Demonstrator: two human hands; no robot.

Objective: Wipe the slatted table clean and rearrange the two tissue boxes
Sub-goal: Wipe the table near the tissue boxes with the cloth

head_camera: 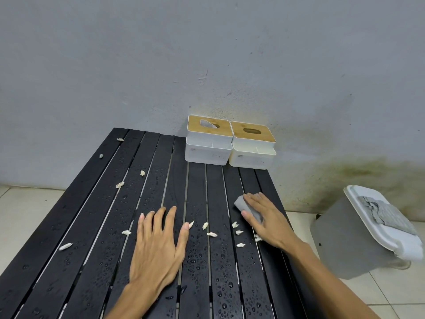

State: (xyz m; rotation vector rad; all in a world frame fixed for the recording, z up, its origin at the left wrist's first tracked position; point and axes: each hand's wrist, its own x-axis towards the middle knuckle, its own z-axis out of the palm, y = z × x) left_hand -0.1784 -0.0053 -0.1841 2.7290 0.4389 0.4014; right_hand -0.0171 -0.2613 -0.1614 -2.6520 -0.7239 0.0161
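The black slatted table [87, 226] is wet with droplets and strewn with several small white scraps [211, 234]. Two white tissue boxes with wooden lids stand side by side at the far right corner against the wall: the left box [208, 140] shows a tissue in its slot, the right box [253, 146] shows none. My left hand [158, 247] lies flat on the slats, fingers straight and spread. My right hand [266, 219] presses a grey cloth [241, 203] onto the table near its right edge, fingers laid over it.
A grey bin [349, 245] with a white lid and a grey rag on top stands on the tiled floor to the right of the table. The stained wall runs right behind the boxes. Tiled floor shows left of the table.
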